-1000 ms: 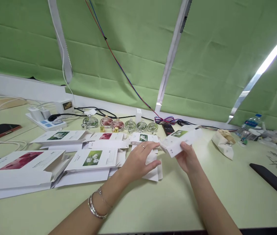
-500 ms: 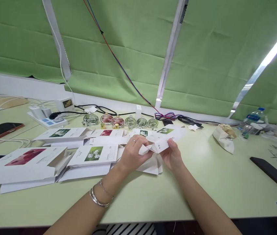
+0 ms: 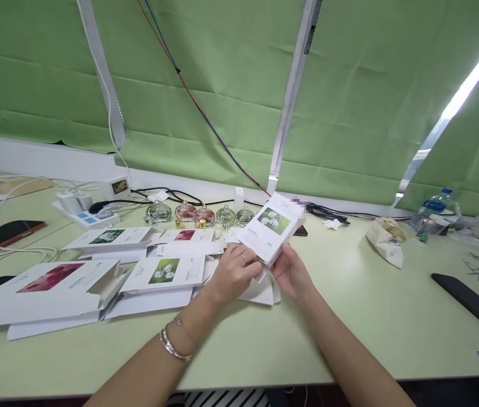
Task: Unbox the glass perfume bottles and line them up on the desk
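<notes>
Both hands hold one white carton [image 3: 271,226] with a picture of white flowers on green, raised and tilted above the table. My left hand [image 3: 235,272], with a ring on it, is closed at the carton's lower left end. My right hand [image 3: 292,274] grips its lower right edge from beneath. Close by on the left lies a flat white carton [image 3: 180,277] with a similar flower picture. Under the hands are more white cardboard pieces [image 3: 260,291]. Round glass bottles [image 3: 158,212] with green or red contents stand in a row behind.
A red-pictured carton [image 3: 53,282] lies at the left, near a power strip [image 3: 85,215] with plugs and cables. On the right are a cloth-like bag [image 3: 386,240], a black phone-like slab [image 3: 472,305] and a plastic bottle [image 3: 436,203]. Green blinds [image 3: 205,85] hang behind.
The held carton has turned so its flower-picture face shows and it stands higher. My left hand has shifted to its lower end; my right hand still grips its right side.
</notes>
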A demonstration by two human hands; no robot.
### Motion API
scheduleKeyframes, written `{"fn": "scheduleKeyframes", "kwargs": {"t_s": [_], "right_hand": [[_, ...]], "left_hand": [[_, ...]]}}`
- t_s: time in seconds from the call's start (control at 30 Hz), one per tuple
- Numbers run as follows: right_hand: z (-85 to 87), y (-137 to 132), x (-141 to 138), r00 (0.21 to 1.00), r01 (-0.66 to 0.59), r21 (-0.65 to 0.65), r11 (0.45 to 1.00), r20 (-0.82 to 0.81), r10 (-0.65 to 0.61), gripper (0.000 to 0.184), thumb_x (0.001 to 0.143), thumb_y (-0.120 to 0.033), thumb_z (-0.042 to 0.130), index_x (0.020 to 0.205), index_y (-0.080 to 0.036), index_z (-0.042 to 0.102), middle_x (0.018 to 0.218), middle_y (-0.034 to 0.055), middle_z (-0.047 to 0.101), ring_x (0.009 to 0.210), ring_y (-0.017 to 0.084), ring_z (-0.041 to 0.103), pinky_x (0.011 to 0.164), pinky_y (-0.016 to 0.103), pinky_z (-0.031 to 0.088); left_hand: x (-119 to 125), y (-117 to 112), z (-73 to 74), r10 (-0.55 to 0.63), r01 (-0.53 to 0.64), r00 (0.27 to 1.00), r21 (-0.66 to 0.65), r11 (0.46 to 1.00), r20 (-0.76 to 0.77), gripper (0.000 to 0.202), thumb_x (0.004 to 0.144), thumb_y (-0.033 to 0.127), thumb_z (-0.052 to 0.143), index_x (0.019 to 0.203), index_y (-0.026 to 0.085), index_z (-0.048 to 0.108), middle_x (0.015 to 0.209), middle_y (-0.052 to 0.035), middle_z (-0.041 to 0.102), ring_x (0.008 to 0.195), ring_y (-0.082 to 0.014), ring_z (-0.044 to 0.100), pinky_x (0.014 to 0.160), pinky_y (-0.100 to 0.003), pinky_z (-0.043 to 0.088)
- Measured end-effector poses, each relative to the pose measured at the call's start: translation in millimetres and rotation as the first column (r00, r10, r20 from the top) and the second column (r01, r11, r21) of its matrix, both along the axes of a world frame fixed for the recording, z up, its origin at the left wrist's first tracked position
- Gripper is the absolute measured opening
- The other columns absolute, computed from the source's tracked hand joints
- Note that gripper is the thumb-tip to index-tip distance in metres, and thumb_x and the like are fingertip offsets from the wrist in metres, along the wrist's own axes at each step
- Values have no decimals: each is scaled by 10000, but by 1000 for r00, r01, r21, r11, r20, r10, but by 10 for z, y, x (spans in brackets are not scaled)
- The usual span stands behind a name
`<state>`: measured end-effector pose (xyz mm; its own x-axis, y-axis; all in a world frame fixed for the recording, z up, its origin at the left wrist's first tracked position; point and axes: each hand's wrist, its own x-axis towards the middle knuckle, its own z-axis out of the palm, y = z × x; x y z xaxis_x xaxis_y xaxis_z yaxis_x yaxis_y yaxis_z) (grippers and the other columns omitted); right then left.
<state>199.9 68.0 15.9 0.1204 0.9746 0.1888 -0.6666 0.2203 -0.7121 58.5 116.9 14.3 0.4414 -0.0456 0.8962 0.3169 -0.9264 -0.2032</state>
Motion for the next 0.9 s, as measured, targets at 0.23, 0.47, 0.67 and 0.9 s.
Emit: {"fn": "scheduleKeyframes", "kwargs": {"t_s": [0.23, 0.47, 0.67, 0.9], "right_hand": [[13, 25, 12, 988, 139, -1, 990, 69, -139, 399, 676, -267, 718, 1034, -208, 551, 1029, 24, 677, 978, 186, 618, 866, 330, 496], [40, 116, 259, 911, 413, 23, 910, -33, -412, 284, 681, -224, 705, 926, -232, 561, 887, -43, 698, 865, 108, 645, 823, 250, 508], [151, 15, 805, 879, 462, -51, 885, 155, -450, 196, 772, -409, 586, 853, -231, 569, 446, -100, 487, 366, 88, 461, 397, 204, 403], [-29, 44, 508, 364, 356, 130, 925, 893, -266, 351, 814, -482, 472, 642, -185, 546, 559, -25, 536, 499, 117, 454, 454, 227, 309]], "left_hand": [[43, -19, -47, 42, -42, 999, 24, 999, 8, 261, 809, 56, 484, 593, 195, 533, 613, 20, 581, 682, -131, 486, 712, -302, 318], [58, -80, -30, 22, -38, 993, -138, 990, -117, 227, 798, 35, 469, 744, 221, 589, 796, 16, 662, 857, -147, 572, 786, -329, 326], [-87, 18, 48, 105, -93, 994, -338, 937, 19, 186, 776, 61, 466, 771, 211, 577, 786, -12, 626, 834, -179, 562, 784, -347, 373], [-154, 64, 102, 230, -78, 942, -508, 858, 244, 153, 811, 95, 437, 826, 194, 553, 827, -22, 609, 820, -183, 550, 716, -321, 414]]}}
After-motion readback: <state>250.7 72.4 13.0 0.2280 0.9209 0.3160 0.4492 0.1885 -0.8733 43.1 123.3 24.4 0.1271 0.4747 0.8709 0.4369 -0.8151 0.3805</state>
